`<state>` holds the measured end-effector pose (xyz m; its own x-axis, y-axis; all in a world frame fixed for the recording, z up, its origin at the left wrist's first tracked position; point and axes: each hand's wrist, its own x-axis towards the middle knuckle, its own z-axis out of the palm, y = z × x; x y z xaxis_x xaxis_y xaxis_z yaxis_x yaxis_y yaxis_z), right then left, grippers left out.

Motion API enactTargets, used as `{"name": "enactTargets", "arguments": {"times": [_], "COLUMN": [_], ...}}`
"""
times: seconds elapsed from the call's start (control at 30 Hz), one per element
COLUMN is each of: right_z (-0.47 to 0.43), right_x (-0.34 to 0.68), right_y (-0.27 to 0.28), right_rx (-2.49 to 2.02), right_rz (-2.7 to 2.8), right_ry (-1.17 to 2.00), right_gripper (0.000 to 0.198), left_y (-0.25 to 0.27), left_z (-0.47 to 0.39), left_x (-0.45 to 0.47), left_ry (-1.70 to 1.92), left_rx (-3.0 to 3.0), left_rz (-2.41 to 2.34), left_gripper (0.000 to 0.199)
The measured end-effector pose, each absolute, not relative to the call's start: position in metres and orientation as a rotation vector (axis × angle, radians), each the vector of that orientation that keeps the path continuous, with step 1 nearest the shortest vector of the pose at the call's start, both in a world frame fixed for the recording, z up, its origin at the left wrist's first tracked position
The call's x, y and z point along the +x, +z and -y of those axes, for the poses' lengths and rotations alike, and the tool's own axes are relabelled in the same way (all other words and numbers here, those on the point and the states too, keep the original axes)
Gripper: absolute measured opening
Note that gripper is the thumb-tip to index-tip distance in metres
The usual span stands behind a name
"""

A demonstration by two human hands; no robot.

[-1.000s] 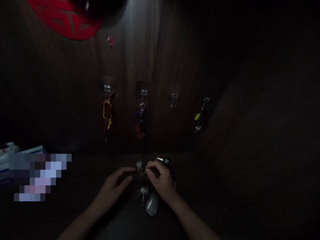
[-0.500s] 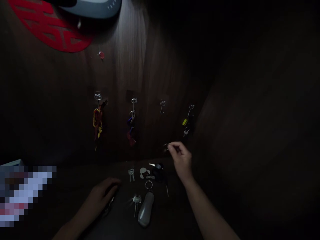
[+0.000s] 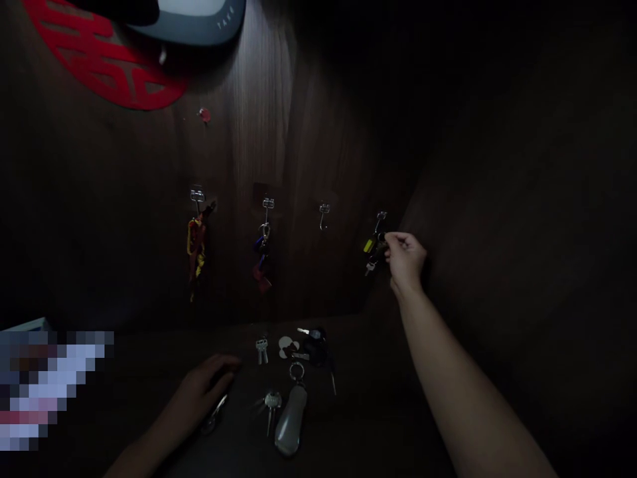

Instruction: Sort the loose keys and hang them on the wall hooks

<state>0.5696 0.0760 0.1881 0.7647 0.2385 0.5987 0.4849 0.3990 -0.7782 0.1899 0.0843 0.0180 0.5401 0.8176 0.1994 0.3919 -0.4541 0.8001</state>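
Raised to the rightmost wall hook (image 3: 381, 216), my right hand (image 3: 407, 260) pinches a small dark key ring (image 3: 382, 236), mostly hidden by the fingers. Beside the fingertips, a yellow-green tag (image 3: 368, 245) and a silver key (image 3: 370, 267) hang from that hook. My left hand (image 3: 206, 382) lies on the dark surface with its fingers loosely apart, holding nothing. Close by it is a metal clip (image 3: 217, 413). Between the hands lie a pair of keys (image 3: 261, 349), a white-topped trinket (image 3: 286, 346), black-headed keys (image 3: 314, 345), more silver keys (image 3: 272, 401) and a grey fob (image 3: 291, 421) with a ring.
A bare hook (image 3: 324, 212) is on the wall. A red-and-yellow lanyard (image 3: 196, 245) and a blue-and-red key bunch (image 3: 263, 255) hang on hooks to the left. Higher up are a red cut-out decoration (image 3: 114, 73) and a grey cap (image 3: 199, 30). A side wall rises at right.
My right hand has moved up and to the right, from in front of the lower wall to the rightmost hook, still pinching the small item. My left hand has stayed in place.
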Motion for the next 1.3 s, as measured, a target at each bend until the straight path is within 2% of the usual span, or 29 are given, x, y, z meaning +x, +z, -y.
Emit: {"name": "enactTargets", "arguments": {"times": [0.4, 0.67, 0.87, 1.3], "right_z": [-0.084, -0.068, -0.056, -0.033], "right_x": [0.580, 0.566, 0.551, 0.478], "right_y": [0.188, 0.164, 0.137, 0.090], "right_rx": [-1.243, -1.286, -1.280, -1.358], "right_rz": [0.825, 0.896, 0.865, 0.968], "right_ry": [-0.244, -0.259, -0.185, 0.159], "right_gripper": [0.010, 0.038, 0.044, 0.028], "left_y": [0.016, 0.019, 0.021, 0.023], "left_z": [-0.086, -0.084, -0.082, -0.083], "left_x": [0.190, 0.190, 0.190, 0.185], "left_ry": [0.751, 0.739, 0.742, 0.683], "left_rx": [2.083, 2.086, 2.081, 2.066], "left_rz": [-0.984, -0.981, -0.980, -0.979], "left_gripper": [0.024, 0.023, 0.023, 0.025]}}
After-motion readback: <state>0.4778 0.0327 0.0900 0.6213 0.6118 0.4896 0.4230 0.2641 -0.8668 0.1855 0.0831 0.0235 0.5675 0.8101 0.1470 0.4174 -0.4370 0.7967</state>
